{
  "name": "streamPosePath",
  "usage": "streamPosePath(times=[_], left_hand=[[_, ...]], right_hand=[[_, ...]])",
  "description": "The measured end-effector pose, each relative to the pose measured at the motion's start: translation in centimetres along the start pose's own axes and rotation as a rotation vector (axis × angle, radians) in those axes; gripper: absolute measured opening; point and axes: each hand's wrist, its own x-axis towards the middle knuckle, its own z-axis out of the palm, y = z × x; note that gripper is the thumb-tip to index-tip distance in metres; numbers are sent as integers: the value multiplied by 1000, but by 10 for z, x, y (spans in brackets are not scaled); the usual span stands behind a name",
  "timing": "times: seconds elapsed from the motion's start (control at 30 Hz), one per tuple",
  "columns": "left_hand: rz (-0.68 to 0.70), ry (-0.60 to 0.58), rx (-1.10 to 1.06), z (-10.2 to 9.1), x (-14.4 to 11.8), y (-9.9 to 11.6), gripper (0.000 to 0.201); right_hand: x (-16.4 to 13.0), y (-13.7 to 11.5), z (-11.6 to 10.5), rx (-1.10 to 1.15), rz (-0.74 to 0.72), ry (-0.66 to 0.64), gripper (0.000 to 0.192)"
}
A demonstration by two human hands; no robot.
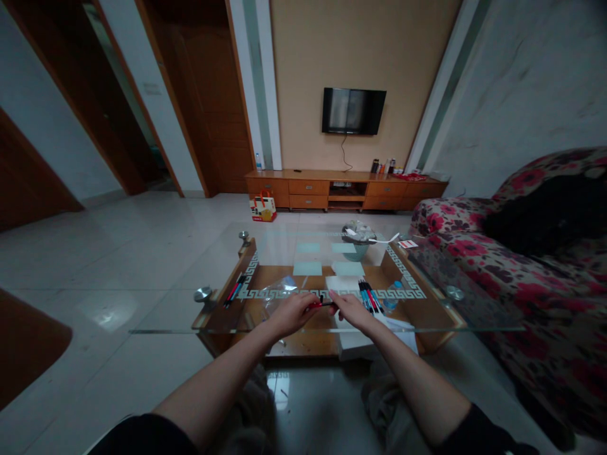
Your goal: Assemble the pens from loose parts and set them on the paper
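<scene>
Both my hands meet over the near edge of a glass coffee table point(156, 316). My left hand point(290, 314) and my right hand point(349, 309) together grip a thin red and black pen point(322, 304), held level between them. Just right of my right hand several pens point(370, 296) lie in a bunch on the glass. A few more pens point(236, 289) lie at the table's left side. A clear plastic bag point(279, 289) rests behind my left hand. White paper point(342, 283) lies behind the held pen.
A bowl of wrappers point(358, 237) stands at the table's far end, a small red and white card point(408, 243) beside it. A flowered sofa point(512, 265) runs along the right. A TV cabinet point(346, 188) and a shopping bag point(263, 206) sit by the far wall.
</scene>
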Motion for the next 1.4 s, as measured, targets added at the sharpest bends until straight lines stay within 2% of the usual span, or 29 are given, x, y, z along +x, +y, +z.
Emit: streamPosePath(times=[0.1,0.47,0.6,0.7,0.83,1.23,1.4], left_hand=[[2,3,-5,-1,0,2,18],[-18,-22,-4,-2,-1,3,22],[-17,-49,-8,0,-2,0,22],[-17,-47,20,2,-1,-1,21],[1,-55,36,2,-1,-1,22],[-38,-61,14,3,-2,-2,26],[-31,-57,4,3,-2,-2,26]], right_hand=[[1,4,0,-6,11,-17,65],[-1,-5,0,193,-110,36,29],[0,-6,3,274,-107,31,38],[2,-2,5,211,-76,60,36],[5,3,4,113,-30,51,49],[3,-4,2,234,-102,129,27],[1,-5,2,242,-93,130,30]])
